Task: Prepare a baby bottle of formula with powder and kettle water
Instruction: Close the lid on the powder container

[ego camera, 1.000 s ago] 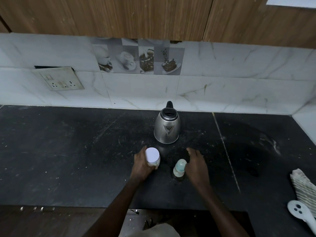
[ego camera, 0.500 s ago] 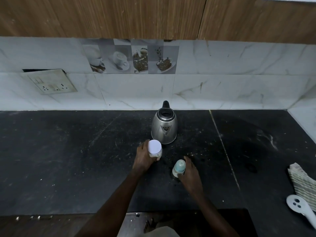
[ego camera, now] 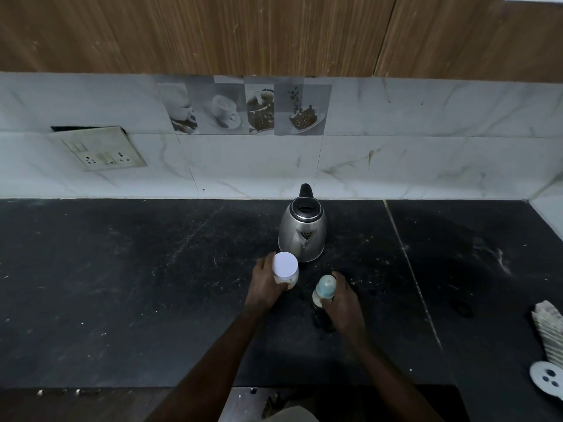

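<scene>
A steel kettle [ego camera: 302, 236] with a black lid and handle stands on the black counter [ego camera: 122, 284] near the tiled wall. Just in front of it, my left hand [ego camera: 263, 287] is wrapped around a small clear jar with a white lid [ego camera: 285, 265], pale powder inside. To the right, my right hand [ego camera: 342, 303] grips a baby bottle [ego camera: 324, 289] with a pale blue-green cap, standing upright on the counter. Jar and bottle stand a short gap apart.
A folded striped cloth [ego camera: 550, 333] and a white perforated utensil [ego camera: 547, 376] lie at the counter's right edge. A socket plate [ego camera: 99, 149] hangs loose on the tiled wall at left. Wooden cabinets [ego camera: 243, 32] run overhead. The counter's front edge is close to my body.
My right hand has closed around the baby bottle, which it was only reaching beside a second ago. The left hand stays on the jar. The view has tilted slightly.
</scene>
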Demonstrator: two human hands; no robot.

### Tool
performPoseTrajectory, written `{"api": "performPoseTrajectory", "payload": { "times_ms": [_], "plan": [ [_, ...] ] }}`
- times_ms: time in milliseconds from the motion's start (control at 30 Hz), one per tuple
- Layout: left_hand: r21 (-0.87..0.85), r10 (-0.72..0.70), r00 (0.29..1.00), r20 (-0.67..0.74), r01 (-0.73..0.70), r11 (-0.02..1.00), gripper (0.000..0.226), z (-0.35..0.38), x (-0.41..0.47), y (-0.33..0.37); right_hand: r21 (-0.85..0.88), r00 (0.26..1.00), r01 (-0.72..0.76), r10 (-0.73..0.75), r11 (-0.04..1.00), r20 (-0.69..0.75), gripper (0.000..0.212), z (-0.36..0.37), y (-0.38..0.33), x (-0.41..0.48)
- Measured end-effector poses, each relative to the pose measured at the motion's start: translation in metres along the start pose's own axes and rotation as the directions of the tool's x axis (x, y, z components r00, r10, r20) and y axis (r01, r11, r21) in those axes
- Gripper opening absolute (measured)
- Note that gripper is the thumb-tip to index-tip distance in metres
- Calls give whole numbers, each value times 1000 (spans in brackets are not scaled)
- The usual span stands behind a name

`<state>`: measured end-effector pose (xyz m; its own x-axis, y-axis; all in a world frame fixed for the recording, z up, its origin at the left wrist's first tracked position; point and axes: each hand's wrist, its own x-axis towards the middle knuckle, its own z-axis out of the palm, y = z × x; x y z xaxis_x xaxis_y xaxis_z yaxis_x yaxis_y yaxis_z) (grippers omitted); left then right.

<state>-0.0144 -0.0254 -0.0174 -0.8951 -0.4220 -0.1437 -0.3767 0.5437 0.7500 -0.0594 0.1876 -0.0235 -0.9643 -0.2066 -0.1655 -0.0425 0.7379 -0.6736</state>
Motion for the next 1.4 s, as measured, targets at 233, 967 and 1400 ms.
{"api": "performPoseTrajectory", "payload": {
  "times_ms": [233,967,1400],
  "plan": [
    [4,19,1000,-21,-19,1000,97,4,10,-5,-25,1000,12,-12,1000,13,70,5,-15,32],
    [-117,111,988,-105,-123,985,70,4,10,0,-52,999,53,-53,997,2,55,15,-29,61],
    [-79,69,995,-69,-74,994,79,7,2,4,-100,997,78,-77,992,13,83,8,-25,52]
  ]
}}
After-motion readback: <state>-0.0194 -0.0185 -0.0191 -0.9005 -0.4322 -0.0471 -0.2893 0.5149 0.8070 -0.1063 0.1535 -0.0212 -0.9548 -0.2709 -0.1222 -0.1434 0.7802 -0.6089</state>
